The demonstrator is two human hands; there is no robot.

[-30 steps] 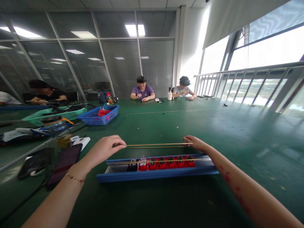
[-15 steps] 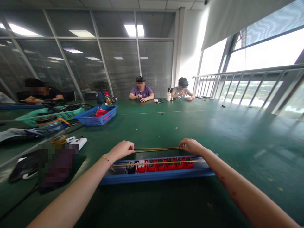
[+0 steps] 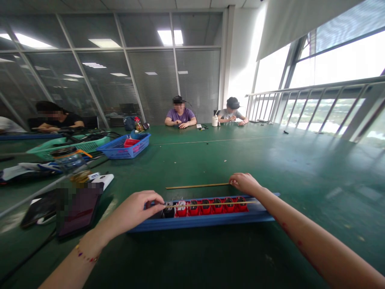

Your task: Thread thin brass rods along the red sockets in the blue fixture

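Note:
A long blue tray [image 3: 204, 223] lies across the green table, holding a row of several red cups [image 3: 194, 209] with dark contents and a black one at the left. One thin tan stick [image 3: 210, 204] rests lengthwise over the cups. My left hand [image 3: 147, 204] pinches the left end of this stick above the tray. Beyond the tray, another thin stick [image 3: 195, 186] lies on the table, its left end free. My right hand [image 3: 242, 182] has its fingers closed on the right end of that far stick.
At the left are a blue basket [image 3: 126, 150], a green basket [image 3: 45, 151], a jar [image 3: 68, 158], a dark tablet [image 3: 80, 212] and cables. Three people sit at the far side: one in purple [image 3: 179, 116], one in grey [image 3: 231, 115], one in black [image 3: 58, 120].
My left hand has let go of the far sticks' left end, come nearer and taken the left end of the stick over the cups. My right hand stays at the far stick.

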